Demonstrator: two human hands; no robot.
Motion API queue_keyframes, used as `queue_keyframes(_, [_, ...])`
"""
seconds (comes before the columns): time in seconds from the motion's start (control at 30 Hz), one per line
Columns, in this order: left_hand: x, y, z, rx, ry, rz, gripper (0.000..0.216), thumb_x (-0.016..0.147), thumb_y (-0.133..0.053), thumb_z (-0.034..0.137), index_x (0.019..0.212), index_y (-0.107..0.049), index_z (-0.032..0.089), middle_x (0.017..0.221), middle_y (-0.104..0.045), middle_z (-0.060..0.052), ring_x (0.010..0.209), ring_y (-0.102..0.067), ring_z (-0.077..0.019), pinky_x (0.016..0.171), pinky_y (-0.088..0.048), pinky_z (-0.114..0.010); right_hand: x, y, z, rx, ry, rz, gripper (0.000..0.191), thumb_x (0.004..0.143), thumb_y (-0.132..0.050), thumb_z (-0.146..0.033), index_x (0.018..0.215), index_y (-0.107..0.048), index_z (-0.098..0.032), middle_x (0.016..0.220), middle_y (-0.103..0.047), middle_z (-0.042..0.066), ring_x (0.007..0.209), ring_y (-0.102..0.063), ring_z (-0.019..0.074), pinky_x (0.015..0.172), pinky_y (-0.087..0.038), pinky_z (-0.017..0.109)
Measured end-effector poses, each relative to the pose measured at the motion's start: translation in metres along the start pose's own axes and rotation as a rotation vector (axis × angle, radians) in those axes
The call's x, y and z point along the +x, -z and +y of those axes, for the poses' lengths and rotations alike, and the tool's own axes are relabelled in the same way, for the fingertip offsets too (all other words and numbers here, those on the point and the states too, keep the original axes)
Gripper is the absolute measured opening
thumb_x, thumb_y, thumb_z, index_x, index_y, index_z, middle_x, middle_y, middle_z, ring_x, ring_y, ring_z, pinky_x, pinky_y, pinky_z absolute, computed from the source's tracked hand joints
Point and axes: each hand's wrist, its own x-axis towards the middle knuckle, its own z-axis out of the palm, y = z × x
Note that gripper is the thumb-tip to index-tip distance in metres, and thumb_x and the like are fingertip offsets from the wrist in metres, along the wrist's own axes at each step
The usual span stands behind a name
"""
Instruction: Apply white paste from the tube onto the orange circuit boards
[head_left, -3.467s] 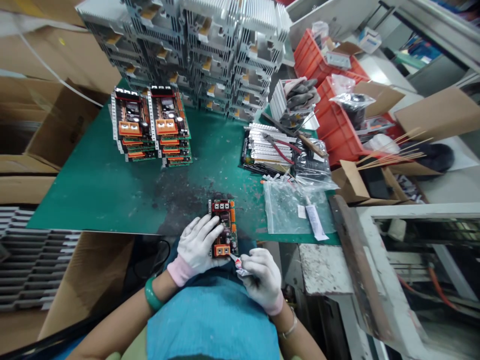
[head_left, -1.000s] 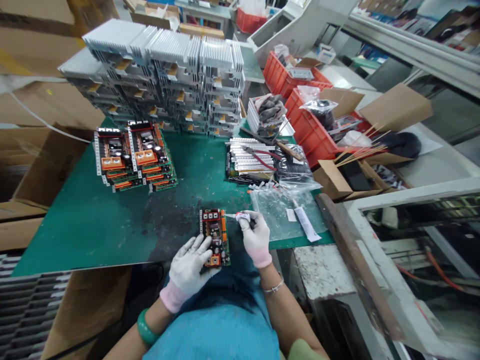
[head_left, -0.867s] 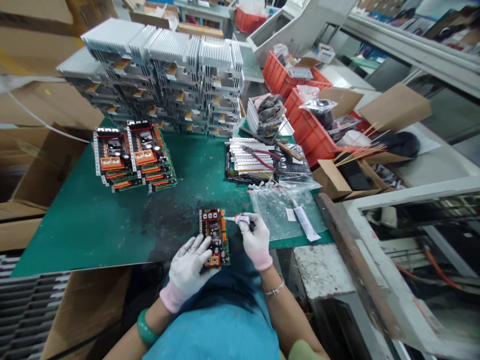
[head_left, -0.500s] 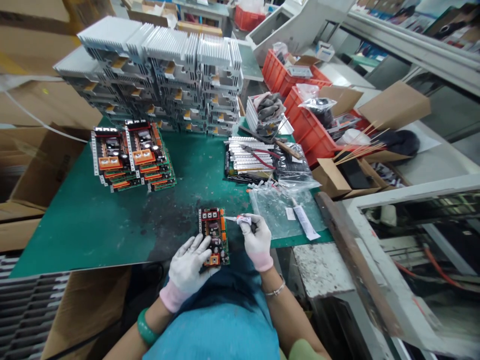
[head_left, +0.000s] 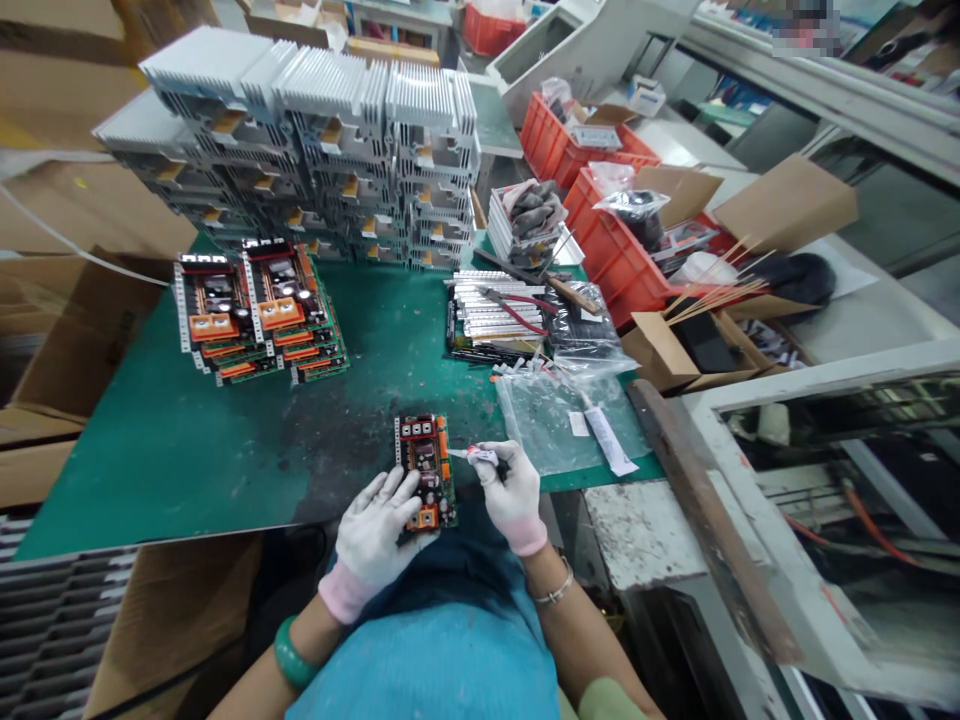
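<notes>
A circuit board (head_left: 427, 455) with orange connectors lies at the front edge of the green table. My left hand (head_left: 377, 522), in a white glove with a pink cuff, rests over its lower left part, fingers stretched out and thumb along the near side. Some of the board is hidden beneath those fingers. To the right, my gloved right hand (head_left: 513, 492) is closed around a small white glue tube (head_left: 482, 456). The tube's thin nozzle points left at the board's right edge, beside the orange connectors; whether it touches cannot be made out.
Stacked circuit boards (head_left: 281, 315) stand at the left, before a wall of finned metal heatsinks (head_left: 337, 100). Red-handled pliers (head_left: 517, 310) lie on metal strips. A second white tube (head_left: 610, 440) rests on a plastic bag (head_left: 536, 420). Red crates (head_left: 611, 250) are at the right.
My right hand and the glue tube have shifted slightly down along the board's right edge. My left hand stays on the board. The whole view has moved a little.
</notes>
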Motion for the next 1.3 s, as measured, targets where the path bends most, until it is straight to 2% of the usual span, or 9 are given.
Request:
queue_keyframes(0.4, [-0.002,0.0,-0.001,0.012,0.005,-0.025,0.025,0.082,-0.068,0.033,0.097,-0.057,0.016,0.113,-0.068,-0.014,0.113,-0.06,-0.0284,0.099,-0.046,-0.043,-0.004,0.003,0.0,0.064,0.035,-0.042,0.011,0.085,-0.062,-0.032,0.089,-0.064,-0.021,0.083,-0.068,0.003,0.077,-0.065,0.0163,0.07,-0.052,0.027])
queue_keyframes(0.53, [-0.001,0.0,-0.001,0.02,0.009,-0.031,0.024,0.084,-0.066,0.033,0.097,-0.056,0.016,0.113,-0.068,-0.013,0.113,-0.06,-0.0282,0.098,-0.046,-0.044,-0.005,0.004,-0.001,0.055,0.036,-0.006,0.011,0.086,-0.061,-0.031,0.09,-0.064,-0.021,0.084,-0.068,0.003,0.077,-0.065,0.0162,0.07,-0.052,0.028])
queue_keyframes(1.07, [0.0,0.001,0.001,-0.008,0.022,-0.016,0.026,0.083,-0.068,0.033,0.099,-0.057,0.017,0.113,-0.068,-0.013,0.113,-0.06,-0.0279,0.098,-0.046,-0.043,-0.018,0.011,0.001,0.015,0.072,-0.021,0.01,0.086,-0.06,-0.031,0.086,-0.063,-0.021,0.076,-0.065,0.003,0.069,-0.064,0.0158,0.062,-0.052,0.027])
queue_keyframes(1.3, [0.0,0.001,0.002,-0.017,0.042,-0.012,0.024,0.082,-0.068,0.032,0.099,-0.058,0.017,0.115,-0.067,-0.012,0.114,-0.06,-0.0269,0.099,-0.046,-0.042,-0.018,0.013,0.002,0.084,0.097,-0.059,0.005,0.085,-0.062,-0.027,0.087,-0.063,-0.022,0.079,-0.066,0.002,0.073,-0.066,0.0162,0.065,-0.053,0.027])
